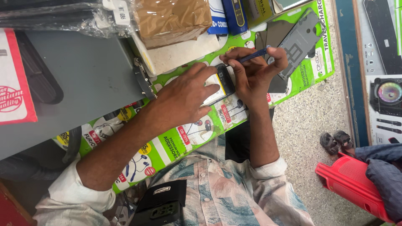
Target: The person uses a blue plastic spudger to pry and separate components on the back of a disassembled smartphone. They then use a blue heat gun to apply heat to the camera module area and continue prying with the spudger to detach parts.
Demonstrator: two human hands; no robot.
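Right hand [255, 71] pinches blue tool [252, 55].

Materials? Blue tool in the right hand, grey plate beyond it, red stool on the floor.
Blue tool: thin, probably plastic with a matte look; too small to be sure.
Grey plate: dull flat sheet with cut-out openings, metal or plastic, can't tell which.
Red stool: looks like moulded plastic, slightly glossy, with a perforated top.

Green printed poster [184, 142] on counter, brown wrapped package [171, 19] above
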